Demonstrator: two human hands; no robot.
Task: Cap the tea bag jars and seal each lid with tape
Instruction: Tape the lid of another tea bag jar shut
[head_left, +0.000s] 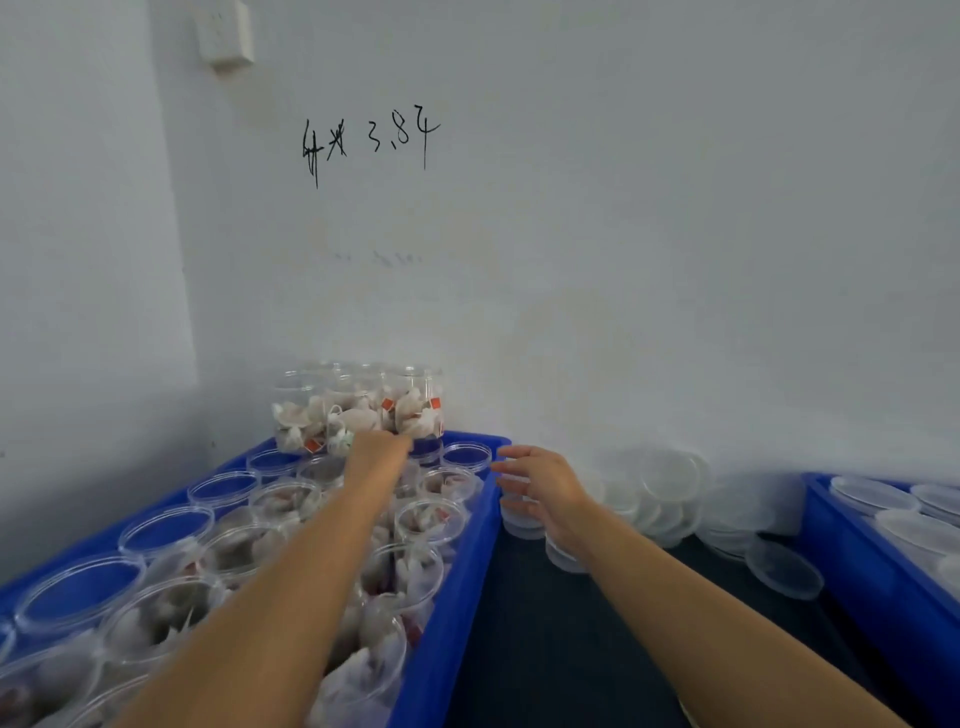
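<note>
Reaching into the far blue crate (457, 597) — left hand (379, 448) touching stacked jars (358, 410), grip unclear; right hand (540, 488) hovering loose-fingered over lids (670, 478) — capping barely starting, taping untouched.

I see a bright blue crate (457, 597) of clear jars (426, 519) with white tea bags bearing red tags (387, 404). Right of it, frosted lids (670, 475) on a dark worktop (571, 649); black scribbles (369, 143) on the white wall (675, 208).
</note>
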